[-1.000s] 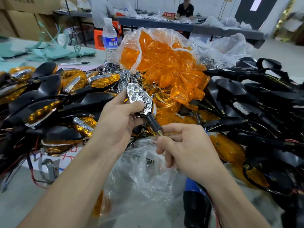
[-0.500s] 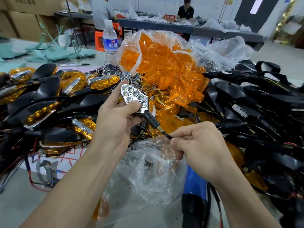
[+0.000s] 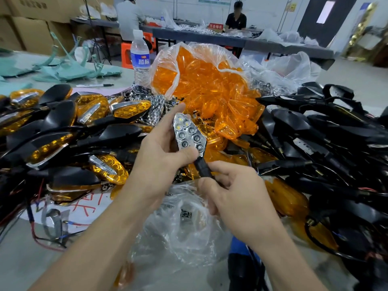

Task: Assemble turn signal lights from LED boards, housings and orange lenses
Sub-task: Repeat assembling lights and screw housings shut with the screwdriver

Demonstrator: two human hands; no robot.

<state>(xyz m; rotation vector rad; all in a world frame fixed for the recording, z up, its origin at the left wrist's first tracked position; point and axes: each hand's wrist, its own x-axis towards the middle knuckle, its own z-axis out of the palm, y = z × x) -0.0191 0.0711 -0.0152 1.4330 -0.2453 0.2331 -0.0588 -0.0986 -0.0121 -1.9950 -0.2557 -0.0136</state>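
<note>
Turn signal light [image 3: 189, 133], lensless: being held higher than a moment ago, in front of the bag of orange lenses [image 3: 210, 87]. Starting beside the finished lights [image 3: 63, 139] at left: clasping the housing body in the left hand [image 3: 159, 156], thumb pressing its lower edge. Showing brighter LEDs at the tip now, possibly lighting under test. Pinching the black stem [image 3: 202, 170] with the right hand [image 3: 237, 198], no longer the wire. Likely reaching for a lens next, with empty housings [image 3: 315, 131] waiting at right.

Cardboard boxes [image 3: 31, 30] are stacked at upper left. A long grey table [image 3: 283, 46] runs across the top of the frame, an orange stool [image 3: 126, 56] near its left end. Behind it is a white wall [image 3: 270, 9]; at upper right, a dark door [image 3: 310, 28] with a bright pane, above pale floor [image 3: 357, 76].
</note>
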